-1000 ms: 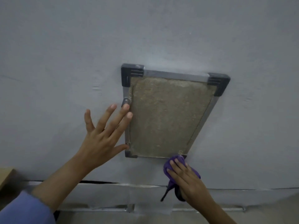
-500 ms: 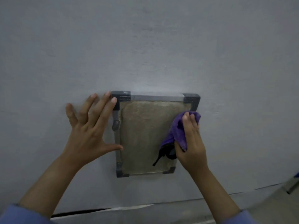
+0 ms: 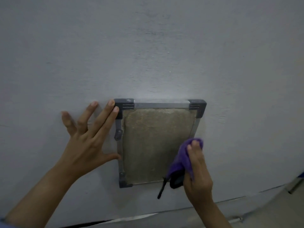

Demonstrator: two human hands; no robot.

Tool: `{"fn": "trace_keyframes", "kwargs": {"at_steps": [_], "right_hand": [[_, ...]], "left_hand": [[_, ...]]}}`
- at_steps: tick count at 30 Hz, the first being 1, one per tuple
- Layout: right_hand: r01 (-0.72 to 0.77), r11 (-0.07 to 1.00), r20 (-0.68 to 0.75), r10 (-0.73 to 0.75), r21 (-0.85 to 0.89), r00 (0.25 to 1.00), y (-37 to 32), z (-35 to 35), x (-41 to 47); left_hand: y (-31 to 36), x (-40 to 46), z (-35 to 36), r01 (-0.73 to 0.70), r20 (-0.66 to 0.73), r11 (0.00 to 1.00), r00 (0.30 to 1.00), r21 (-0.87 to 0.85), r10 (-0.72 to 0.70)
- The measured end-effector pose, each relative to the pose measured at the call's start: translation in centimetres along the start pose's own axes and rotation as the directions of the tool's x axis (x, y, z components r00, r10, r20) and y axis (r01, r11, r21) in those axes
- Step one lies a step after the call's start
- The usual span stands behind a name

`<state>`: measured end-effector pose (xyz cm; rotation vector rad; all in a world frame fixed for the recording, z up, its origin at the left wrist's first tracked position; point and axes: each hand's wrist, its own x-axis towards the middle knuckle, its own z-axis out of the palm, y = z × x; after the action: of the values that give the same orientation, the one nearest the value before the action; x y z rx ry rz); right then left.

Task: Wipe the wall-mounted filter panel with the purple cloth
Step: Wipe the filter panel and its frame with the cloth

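Note:
The filter panel [image 3: 156,142] hangs on the grey wall: a dusty beige mesh in a metal frame with dark plastic corners. My left hand [image 3: 88,140] lies flat on the wall beside the frame's left edge, fingers spread, fingertips touching the top-left corner, thumb against the left rail. My right hand [image 3: 197,175] presses the purple cloth [image 3: 181,162] against the panel's lower right part, covering the bottom-right corner. A dark loop and strap of the cloth hang below my fingers.
Bare grey wall [image 3: 148,55] surrounds the panel. A dark seam [image 3: 107,221] runs along the wall's base. At the far right edge a blue object and a thin metal leg [image 3: 296,183] show above the floor.
My right hand with the cloth went from below the panel up to its top-right corner, then down the right side. My left hand shifted up along the left rail.

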<state>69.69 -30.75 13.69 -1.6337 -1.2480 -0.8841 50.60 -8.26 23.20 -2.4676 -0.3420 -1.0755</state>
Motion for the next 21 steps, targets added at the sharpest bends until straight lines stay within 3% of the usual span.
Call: {"fn": "trace_keyframes", "kwargs": {"at_steps": [2, 6, 10, 13, 19, 21], "right_hand": [[0.010, 0.999, -0.125, -0.015, -0.047, 0.992, -0.7, -0.2, 3.2], [-0.047, 0.992, -0.176, 0.026, -0.118, 0.984, -1.0, 1.3, 7.3], [-0.116, 0.991, -0.275, 0.093, -0.070, 0.957, -1.6, 3.4, 7.3], [-0.136, 0.989, -0.330, 0.148, 0.059, 0.932, -2.4, 4.5, 7.4], [-0.084, 0.974, -0.280, 0.142, 0.210, 0.950, -5.4, 6.2, 7.3], [0.004, 0.982, -0.218, 0.037, 0.188, 0.975, -6.3, 6.7, 7.3]], "left_hand": [[-0.1, 0.0, 0.0, -0.006, 0.016, 1.000, 1.000, 0.007, 0.006], [-0.2, -0.1, 0.0, -0.015, 0.043, 0.999, 0.999, 0.032, 0.013], [-0.3, -0.1, 0.0, -0.011, 0.057, 1.000, 0.998, 0.007, 0.010], [-0.4, 0.0, 0.3, -0.014, 0.065, 1.000, 0.998, -0.017, 0.016], [-0.5, 0.1, 0.8, -0.012, 0.008, 1.000, 1.000, 0.002, 0.012], [-0.4, 0.1, 0.8, -0.011, 0.013, 1.000, 1.000, -0.004, 0.011]]}}
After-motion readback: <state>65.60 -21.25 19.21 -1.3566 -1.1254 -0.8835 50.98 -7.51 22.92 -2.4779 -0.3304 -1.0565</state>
